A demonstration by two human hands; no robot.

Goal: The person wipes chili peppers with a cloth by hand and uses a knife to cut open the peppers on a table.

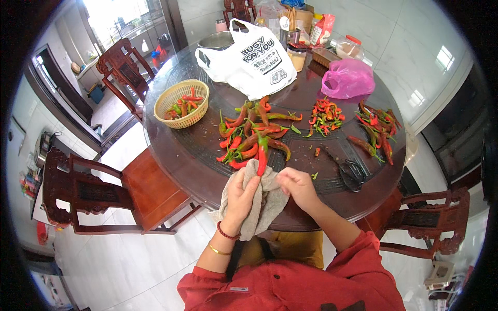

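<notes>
My left hand grips a red chili pepper with its green stem end pointing away from me. A beige-grey cloth is bunched in the same hand and hangs over the table's near edge. At the cloth's right side, the curled fingers of my right hand pinch its border. Just beyond both hands lies a heap of large red and green chili peppers on the dark round table.
Further piles hold small chilies and large chilies. A yellow plastic basket contains peppers. A black slotted spatula lies right. Behind stand a white plastic bag, a pink bag and jars. Wooden chairs surround the table.
</notes>
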